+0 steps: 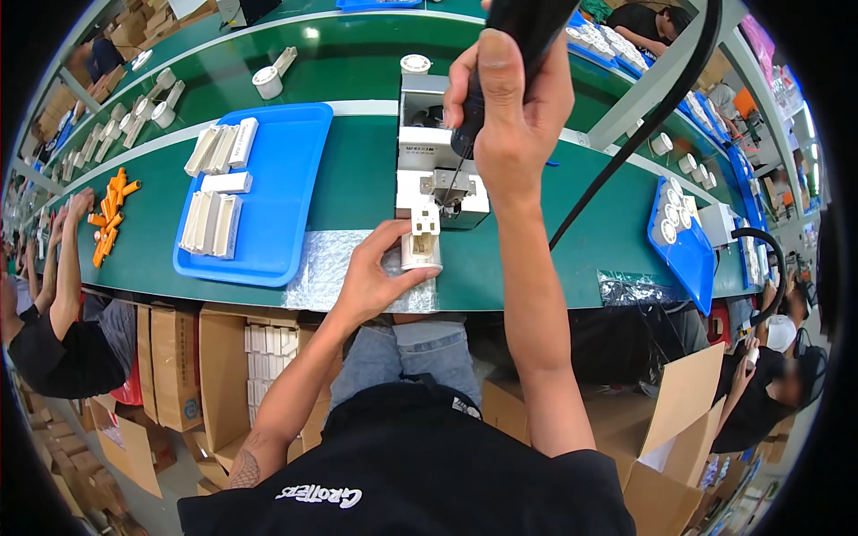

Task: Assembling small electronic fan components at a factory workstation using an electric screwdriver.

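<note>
My right hand (518, 116) is closed around a black electric screwdriver (471, 134), held raised with its thin bit pointing down. The bit's end is at the small metal bracket (454, 186) on the front of a white screw feeder (427, 147); whether they touch, I cannot tell. On the table edge in front of the feeder, my left hand (365, 277) grips a white plastic housing (422, 253) between thumb and fingers. This housing has a round base and a narrower block with small square openings at its far end. Part of it is hidden by my fingers.
On the left, a blue tray (299, 170) holds several white rectangular cases; orange parts (112, 214) lie beyond it. Another blue tray (688, 259) with round white parts sits right. A black cable (626, 147) hangs beside my right arm. Co-workers sit on both sides.
</note>
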Action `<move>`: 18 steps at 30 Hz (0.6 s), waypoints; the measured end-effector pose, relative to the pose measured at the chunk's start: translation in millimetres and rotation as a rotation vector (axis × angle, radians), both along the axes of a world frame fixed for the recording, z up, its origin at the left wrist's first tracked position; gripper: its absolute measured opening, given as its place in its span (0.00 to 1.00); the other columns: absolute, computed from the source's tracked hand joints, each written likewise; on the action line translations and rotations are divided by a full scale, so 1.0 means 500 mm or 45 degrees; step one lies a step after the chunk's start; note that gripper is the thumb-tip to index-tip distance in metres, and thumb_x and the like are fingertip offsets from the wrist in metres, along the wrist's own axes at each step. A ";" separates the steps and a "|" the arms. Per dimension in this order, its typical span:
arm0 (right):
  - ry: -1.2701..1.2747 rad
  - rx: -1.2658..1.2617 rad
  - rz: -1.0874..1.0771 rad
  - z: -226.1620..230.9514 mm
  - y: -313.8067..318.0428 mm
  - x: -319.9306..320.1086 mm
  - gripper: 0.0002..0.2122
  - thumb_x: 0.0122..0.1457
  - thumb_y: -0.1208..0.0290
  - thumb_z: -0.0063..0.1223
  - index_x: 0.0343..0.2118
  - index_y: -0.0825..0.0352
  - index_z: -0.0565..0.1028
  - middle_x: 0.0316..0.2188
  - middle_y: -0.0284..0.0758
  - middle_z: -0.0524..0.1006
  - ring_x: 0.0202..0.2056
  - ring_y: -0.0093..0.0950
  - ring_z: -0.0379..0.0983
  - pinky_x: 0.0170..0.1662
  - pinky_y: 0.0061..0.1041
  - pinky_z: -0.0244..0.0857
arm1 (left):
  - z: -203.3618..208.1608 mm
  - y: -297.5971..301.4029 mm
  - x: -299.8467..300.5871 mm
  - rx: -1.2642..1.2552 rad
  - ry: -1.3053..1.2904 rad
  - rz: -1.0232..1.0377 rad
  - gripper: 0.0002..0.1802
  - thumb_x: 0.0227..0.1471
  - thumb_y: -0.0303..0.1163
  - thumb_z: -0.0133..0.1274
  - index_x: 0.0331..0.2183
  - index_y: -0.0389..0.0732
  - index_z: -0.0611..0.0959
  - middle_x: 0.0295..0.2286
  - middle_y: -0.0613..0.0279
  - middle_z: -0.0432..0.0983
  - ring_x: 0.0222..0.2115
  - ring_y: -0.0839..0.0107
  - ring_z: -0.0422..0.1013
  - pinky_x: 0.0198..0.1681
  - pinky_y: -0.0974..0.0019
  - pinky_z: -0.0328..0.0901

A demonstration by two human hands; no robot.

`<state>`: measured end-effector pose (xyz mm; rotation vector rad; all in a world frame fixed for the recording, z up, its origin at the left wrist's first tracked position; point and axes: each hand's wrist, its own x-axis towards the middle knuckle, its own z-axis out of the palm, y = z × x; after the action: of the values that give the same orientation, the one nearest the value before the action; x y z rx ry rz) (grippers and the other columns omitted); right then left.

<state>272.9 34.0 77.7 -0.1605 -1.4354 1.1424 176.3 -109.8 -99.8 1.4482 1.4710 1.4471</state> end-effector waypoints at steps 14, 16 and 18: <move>0.167 0.091 0.145 -0.016 -0.026 0.058 0.20 0.74 0.61 0.54 0.58 0.72 0.69 0.23 0.33 0.74 0.18 0.19 0.70 0.21 0.18 0.62 | -0.003 0.001 0.000 0.000 -0.004 0.024 0.35 0.45 0.32 0.78 0.53 0.32 0.83 0.49 0.53 0.82 0.51 0.64 0.78 0.57 0.62 0.70; 0.121 0.182 0.147 -0.014 -0.043 0.070 0.26 0.76 0.55 0.49 0.64 0.73 0.64 0.23 0.36 0.73 0.17 0.21 0.69 0.21 0.21 0.64 | 0.004 0.003 0.000 -0.049 0.036 0.027 0.37 0.44 0.32 0.78 0.55 0.32 0.83 0.51 0.53 0.82 0.51 0.64 0.78 0.58 0.61 0.70; 0.051 0.214 0.106 -0.006 -0.059 0.066 0.29 0.77 0.50 0.45 0.66 0.74 0.61 0.23 0.37 0.72 0.16 0.22 0.68 0.21 0.24 0.65 | 0.003 0.001 0.000 -0.043 0.045 0.033 0.37 0.43 0.32 0.79 0.55 0.32 0.83 0.51 0.53 0.82 0.52 0.64 0.78 0.58 0.62 0.70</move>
<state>305.9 4.3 74.5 0.0401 -1.5064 1.0806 176.4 -109.3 -98.1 1.4461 1.5339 1.4118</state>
